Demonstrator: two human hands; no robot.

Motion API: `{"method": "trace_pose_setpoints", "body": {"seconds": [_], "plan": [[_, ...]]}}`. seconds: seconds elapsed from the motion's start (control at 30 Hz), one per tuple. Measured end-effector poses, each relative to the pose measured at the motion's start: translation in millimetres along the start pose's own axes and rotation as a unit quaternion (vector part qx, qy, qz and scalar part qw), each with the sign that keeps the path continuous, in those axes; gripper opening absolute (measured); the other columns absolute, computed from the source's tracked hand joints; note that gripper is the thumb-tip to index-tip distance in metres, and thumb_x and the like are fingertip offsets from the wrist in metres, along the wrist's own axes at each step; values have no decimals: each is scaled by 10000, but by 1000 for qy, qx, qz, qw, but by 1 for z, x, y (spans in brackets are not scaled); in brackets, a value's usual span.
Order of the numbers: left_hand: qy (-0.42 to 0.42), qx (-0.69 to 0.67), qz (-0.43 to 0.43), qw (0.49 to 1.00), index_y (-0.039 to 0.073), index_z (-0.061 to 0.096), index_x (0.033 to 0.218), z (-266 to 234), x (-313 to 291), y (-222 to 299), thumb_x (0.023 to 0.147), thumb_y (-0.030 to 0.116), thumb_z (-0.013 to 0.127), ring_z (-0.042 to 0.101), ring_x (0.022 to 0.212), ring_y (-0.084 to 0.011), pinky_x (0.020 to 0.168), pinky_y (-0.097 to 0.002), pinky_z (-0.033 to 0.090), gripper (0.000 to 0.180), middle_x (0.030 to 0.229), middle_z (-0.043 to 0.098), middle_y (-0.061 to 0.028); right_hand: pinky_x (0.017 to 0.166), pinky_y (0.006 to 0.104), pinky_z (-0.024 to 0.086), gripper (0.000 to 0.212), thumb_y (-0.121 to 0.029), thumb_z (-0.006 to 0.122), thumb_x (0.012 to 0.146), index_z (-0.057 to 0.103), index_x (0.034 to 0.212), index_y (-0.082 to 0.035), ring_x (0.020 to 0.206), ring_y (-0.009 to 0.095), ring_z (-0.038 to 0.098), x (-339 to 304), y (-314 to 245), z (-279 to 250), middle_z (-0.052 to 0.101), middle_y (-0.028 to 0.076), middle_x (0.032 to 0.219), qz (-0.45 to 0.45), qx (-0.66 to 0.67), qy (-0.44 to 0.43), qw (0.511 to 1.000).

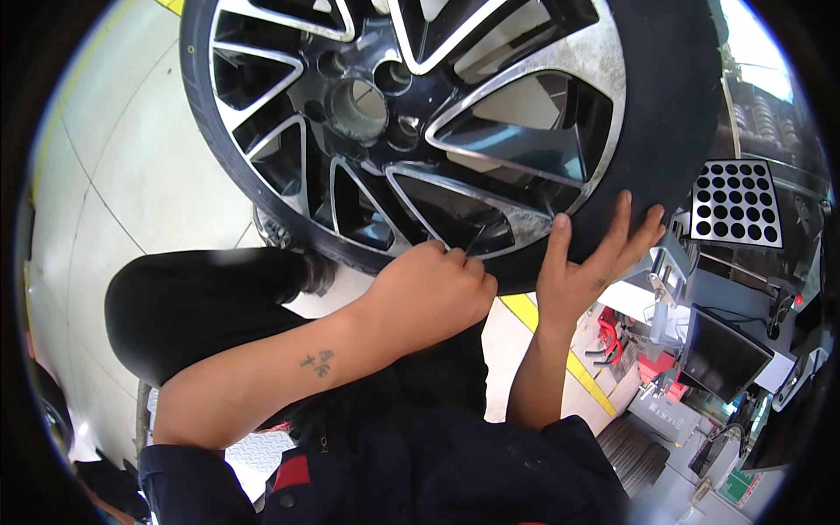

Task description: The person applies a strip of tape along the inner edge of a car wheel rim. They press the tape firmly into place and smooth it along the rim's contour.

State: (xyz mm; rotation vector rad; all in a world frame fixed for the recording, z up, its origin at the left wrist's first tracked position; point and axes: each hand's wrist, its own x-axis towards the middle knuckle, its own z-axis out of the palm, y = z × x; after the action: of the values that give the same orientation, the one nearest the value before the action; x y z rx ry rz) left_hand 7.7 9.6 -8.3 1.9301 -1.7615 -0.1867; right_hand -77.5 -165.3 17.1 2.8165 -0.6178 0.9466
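A car wheel with a black and silver alloy rim (604, 54) and a black tyre (669, 96) stands tilted in front of me. My left hand (433, 293) is closed in a fist at the rim's lower edge, over the near side of the tyre. A thin dark piece seems to show just beyond its knuckles, but what the fist holds is hidden. To its right, my right hand (591, 267) has its fingers spread. Those fingers lie against the tyre sidewall, and the thumb tip reaches the rim's edge.
My bent leg (201, 306) in black trousers is at the left, over pale floor tiles (114, 184). A yellow floor line (591, 385) runs past my right forearm. Rightward are a dotted panel (738, 203), a dark monitor (722, 354), red-handled parts (608, 337) and ridged black tyres (630, 455).
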Motion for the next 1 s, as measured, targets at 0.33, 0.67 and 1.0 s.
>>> {"method": "trace_pose_setpoints", "body": {"seconds": [0.33,0.67,1.0], "plan": [[-10,-1,0,1000,40,597,766,-4,6,-6,704,97,610,644,713,-200,629,-290,492,86,722,611,-64,1044,561,244,598,-225,756,708,557,1272,-229,1310,403,320,137,-3,-12,343,152,1431,-222,36,6,974],[-17,13,-5,1000,37,582,787,-8,0,-4,720,102,602,643,711,-192,621,-276,484,95,732,612,-62,1065,582,190,579,-256,691,775,509,1323,-273,1355,453,199,102,-3,-19,234,137,1498,-164,-26,-38,985],[23,26,-3,999,56,621,708,-5,0,-4,722,113,603,627,660,-179,592,-274,467,62,680,612,-45,1075,552,218,545,-206,673,773,542,1300,-248,1355,448,215,104,-2,-21,269,143,1486,-165,3,-42,985]]}}
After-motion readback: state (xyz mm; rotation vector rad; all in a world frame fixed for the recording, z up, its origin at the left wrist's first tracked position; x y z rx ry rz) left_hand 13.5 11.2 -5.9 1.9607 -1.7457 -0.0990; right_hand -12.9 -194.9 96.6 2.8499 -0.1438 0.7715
